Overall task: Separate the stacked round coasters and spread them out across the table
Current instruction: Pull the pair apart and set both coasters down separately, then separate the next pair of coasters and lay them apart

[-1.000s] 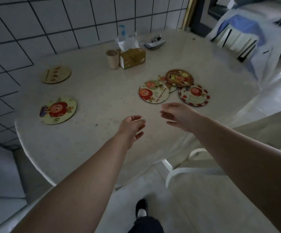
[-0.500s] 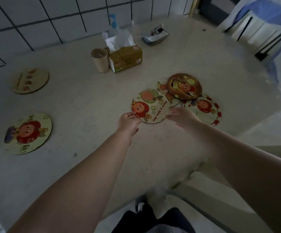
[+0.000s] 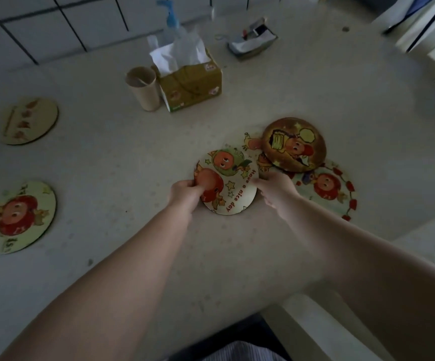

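Both hands are on the "Have a nice day" coaster [image 3: 228, 186] now, the front piece of a loose cluster near the table's right edge. The left hand [image 3: 186, 194] has its thumb pressed flat on the coaster's left side over the red cartoon face, fingers curled beneath or against the rim, a closed pinch as far as can be seen. The right hand [image 3: 276, 190] sits at the opposite rim, fingers bent and touching the edge; whether they are under it or just bracing it, that cannot be told from here.

Behind it, a partly hidden coaster [image 3: 254, 143] peeks out, overlapped by the dark brown coaster [image 3: 294, 144], which in turn lies over the top of the red-bordered coaster [image 3: 328, 192]. So three are left bunched together. Well away on the left, two are already laid out singly: the pale leaf-print coaster [image 3: 30, 121] at the back and the red-faced coaster [image 3: 15, 216] nearer the front.

This looks like the pick-off step, with the task roughly at its midpoint. The next move calls for lifting the near edge cleanly so the coaster slips free of its neighbour without dragging it, then carrying it to open table [image 3: 107, 165] in the middle, which has room. Keep clear of the paper cup [image 3: 143, 88] and the tissue box [image 3: 191, 86] standing at the back.
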`<state>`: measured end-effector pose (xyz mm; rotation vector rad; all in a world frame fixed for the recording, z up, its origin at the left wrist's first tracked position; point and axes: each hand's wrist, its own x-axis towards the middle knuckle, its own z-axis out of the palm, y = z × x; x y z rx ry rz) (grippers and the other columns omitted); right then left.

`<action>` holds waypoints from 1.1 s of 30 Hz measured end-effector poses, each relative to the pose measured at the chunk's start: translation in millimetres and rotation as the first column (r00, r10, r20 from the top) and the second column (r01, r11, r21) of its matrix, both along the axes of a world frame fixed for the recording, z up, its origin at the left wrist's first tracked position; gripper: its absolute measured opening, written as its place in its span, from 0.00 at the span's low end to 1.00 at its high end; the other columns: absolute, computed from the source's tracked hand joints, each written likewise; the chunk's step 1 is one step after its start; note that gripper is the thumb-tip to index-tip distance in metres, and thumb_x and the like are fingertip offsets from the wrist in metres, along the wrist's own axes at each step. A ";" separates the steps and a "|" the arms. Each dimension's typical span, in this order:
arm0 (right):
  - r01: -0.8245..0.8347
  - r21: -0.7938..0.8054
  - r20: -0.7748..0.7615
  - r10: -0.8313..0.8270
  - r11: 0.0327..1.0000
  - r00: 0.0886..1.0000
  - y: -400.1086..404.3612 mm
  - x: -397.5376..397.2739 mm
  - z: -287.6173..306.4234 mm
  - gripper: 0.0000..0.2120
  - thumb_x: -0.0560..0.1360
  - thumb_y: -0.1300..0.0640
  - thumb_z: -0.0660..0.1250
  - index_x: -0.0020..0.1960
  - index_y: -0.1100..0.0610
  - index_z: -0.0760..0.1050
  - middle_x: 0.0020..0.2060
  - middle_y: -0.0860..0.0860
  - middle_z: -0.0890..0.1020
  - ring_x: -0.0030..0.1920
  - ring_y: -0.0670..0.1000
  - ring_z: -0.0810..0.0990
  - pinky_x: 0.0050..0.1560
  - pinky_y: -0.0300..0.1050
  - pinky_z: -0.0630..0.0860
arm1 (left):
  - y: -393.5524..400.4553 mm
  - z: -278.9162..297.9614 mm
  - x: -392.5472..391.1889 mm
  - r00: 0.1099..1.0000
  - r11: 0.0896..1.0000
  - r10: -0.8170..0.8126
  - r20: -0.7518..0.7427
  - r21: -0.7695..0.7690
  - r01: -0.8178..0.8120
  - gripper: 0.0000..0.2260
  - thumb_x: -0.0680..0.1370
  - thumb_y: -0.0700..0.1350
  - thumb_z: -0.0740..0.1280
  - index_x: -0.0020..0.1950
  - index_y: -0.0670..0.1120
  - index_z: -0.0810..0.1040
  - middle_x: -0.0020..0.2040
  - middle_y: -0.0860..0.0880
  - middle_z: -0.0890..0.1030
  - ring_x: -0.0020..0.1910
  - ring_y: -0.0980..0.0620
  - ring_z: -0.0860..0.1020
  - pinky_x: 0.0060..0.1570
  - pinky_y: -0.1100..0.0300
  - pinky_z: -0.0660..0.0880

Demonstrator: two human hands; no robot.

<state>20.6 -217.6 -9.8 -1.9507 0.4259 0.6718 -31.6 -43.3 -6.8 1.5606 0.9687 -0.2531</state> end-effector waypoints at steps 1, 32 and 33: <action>-0.018 0.000 0.021 0.018 1.000 1.000 1.1 2.1 2.0 0.06 0.76 0.55 0.64 0.44 0.56 0.78 0.27 0.47 0.70 0.26 0.46 0.64 0.26 0.39 0.60 | -3.5 1.9 3.7 1.000 1.000 -0.013 0.016 0.026 0.013 0.07 0.76 0.44 0.67 0.51 0.43 0.81 0.48 0.44 0.81 0.50 0.45 0.79 0.48 0.57 0.76; 0.347 0.040 0.302 -0.343 0.937 0.890 -101.3 75.6 7.9 0.13 0.76 0.59 0.62 0.60 0.54 0.73 0.51 0.49 0.79 0.46 0.49 0.78 0.42 0.42 0.77 | -127.2 6.6 103.8 0.972 0.997 -0.035 0.233 0.074 0.018 0.07 0.74 0.40 0.64 0.51 0.46 0.75 0.41 0.51 0.78 0.39 0.53 0.75 0.33 0.64 0.72; 0.344 0.072 0.275 -0.350 0.936 0.896 -100.3 75.8 12.5 0.14 0.75 0.60 0.61 0.61 0.54 0.72 0.52 0.50 0.79 0.45 0.49 0.78 0.39 0.41 0.75 | -124.8 8.9 100.4 0.974 0.999 -0.041 0.223 0.020 0.037 0.07 0.73 0.40 0.65 0.50 0.48 0.74 0.41 0.52 0.77 0.41 0.53 0.76 0.36 0.62 0.75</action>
